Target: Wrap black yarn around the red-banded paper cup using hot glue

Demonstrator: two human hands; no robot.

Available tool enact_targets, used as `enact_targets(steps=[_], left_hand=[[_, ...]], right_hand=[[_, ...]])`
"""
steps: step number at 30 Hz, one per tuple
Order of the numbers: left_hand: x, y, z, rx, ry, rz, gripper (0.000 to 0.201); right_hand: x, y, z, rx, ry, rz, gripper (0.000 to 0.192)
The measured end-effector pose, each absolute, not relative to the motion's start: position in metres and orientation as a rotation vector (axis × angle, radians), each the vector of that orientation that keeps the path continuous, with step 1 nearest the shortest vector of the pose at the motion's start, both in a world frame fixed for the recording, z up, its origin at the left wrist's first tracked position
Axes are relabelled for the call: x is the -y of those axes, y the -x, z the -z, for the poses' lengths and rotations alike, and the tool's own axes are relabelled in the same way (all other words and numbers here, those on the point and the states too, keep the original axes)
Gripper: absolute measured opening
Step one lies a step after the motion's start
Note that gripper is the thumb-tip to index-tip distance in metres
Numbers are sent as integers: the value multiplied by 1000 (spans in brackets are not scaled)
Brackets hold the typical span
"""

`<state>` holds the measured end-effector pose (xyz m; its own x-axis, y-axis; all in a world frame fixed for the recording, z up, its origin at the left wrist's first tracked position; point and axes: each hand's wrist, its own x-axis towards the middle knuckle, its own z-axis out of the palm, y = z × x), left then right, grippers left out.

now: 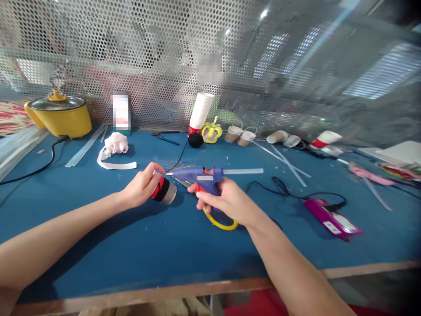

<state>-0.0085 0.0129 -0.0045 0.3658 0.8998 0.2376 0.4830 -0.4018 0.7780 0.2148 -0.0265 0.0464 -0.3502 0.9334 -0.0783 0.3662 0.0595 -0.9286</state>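
Observation:
My left hand (141,186) grips a short cardboard roll (170,193), tilted above the table, with red and black bands around it. A thin black cord runs from near these fingers to a black ball (196,140) farther back. In my right hand (230,199) is a blue hot glue gun (199,173), its fingers wrapped round the handle and orange-red trigger. The gun's nozzle points left, close to the left fingertips, and a clear glue stick (243,171) sticks out of its back. Scissors with a yellow handle (223,226) lie beneath the gun, partly hidden.
A yellow electric pot (62,118) and clear glue sticks (86,147) stand or lie left. Crumpled white ribbon (115,147), pliers (166,137), stacked paper cups (201,109) and small baskets (233,133) sit toward the mesh. A purple power strip (332,218) lies right, with cables.

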Motion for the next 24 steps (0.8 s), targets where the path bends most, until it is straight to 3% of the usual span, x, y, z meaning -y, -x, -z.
enact_targets(steps=[7, 14, 24], left_hand=[[-14, 8, 5, -1213, -2015, -890, 20], [-14, 9, 6, -1213, -2000, -897, 21], [-12, 8, 5, -1203, -1998, -884, 20]], right_hand=[[35, -209, -41, 1956, 1529, -924, 23], [35, -206, -35, 2172, 1404, -551, 15], [40, -208, -34, 2272, 1408, -341, 19]])
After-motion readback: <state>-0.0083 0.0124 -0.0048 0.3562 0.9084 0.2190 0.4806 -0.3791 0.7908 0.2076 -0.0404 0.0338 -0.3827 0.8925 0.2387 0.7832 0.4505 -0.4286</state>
